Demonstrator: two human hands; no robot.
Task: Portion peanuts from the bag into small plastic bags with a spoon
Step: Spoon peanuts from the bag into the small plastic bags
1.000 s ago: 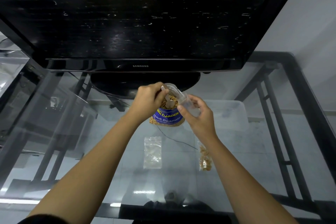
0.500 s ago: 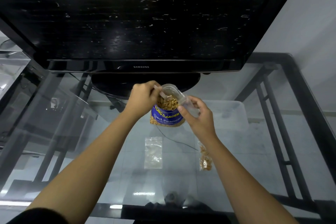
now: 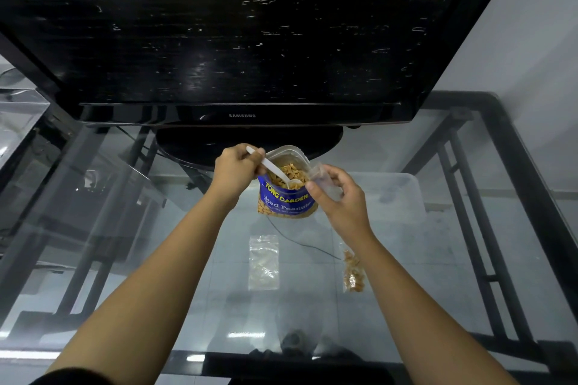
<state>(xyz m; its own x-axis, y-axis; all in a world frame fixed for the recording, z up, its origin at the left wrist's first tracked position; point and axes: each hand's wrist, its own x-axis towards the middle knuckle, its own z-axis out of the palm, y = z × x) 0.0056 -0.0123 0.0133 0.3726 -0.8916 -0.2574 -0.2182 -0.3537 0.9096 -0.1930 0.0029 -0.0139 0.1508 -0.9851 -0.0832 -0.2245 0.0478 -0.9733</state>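
Peanuts (image 3: 289, 170) fill the open blue bag (image 3: 286, 197) at centre frame. The left hand (image 3: 236, 167) grips a white spoon (image 3: 272, 169), bowl dipped into them. Just right, the right hand (image 3: 339, 197) pinches a clear pouch (image 3: 323, 176).

Illumination was dim and cool, with a grey-blue cast across the whole frame. The glass tabletop (image 3: 406, 306) carried soft reflections: a bright streak lay at the lower left edge and a pale patch near the bottom centre, which indicated a light source overhead. The dark television screen (image 3: 234, 25) showed scattered white specular flecks and a faint central sheen. Both forearms were evenly lit, without hard shadows. Wide-angle distortion splayed the television bezel and bent the table frame (image 3: 516, 197) toward the corners. Focus was sharpest at the centre; the left margin appeared soft and hazy.
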